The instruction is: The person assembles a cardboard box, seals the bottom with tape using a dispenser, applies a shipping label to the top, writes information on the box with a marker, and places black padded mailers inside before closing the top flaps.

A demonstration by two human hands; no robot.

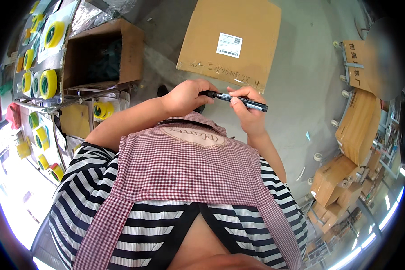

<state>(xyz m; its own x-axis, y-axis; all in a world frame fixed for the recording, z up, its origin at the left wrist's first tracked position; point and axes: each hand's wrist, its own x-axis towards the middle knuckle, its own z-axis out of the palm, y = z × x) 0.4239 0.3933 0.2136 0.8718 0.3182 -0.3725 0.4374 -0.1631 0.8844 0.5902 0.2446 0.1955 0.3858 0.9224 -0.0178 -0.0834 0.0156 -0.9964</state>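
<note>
A black marker lies across the front of my apron, held between both hands. My right hand grips its barrel, thumb and fingers pressed around it. At its other end the dark marker cap is pinched in the fingers of my left hand. I cannot tell whether cap and barrel are fully joined. Just beyond my hands sits a large closed cardboard box. It bears a white label and handwriting in dark ink along its near edge.
On the left, a rack carries several yellow tape rolls. An open carton with dark contents stands beside it. Along the right are several brown cartons and wheels. Grey floor runs between.
</note>
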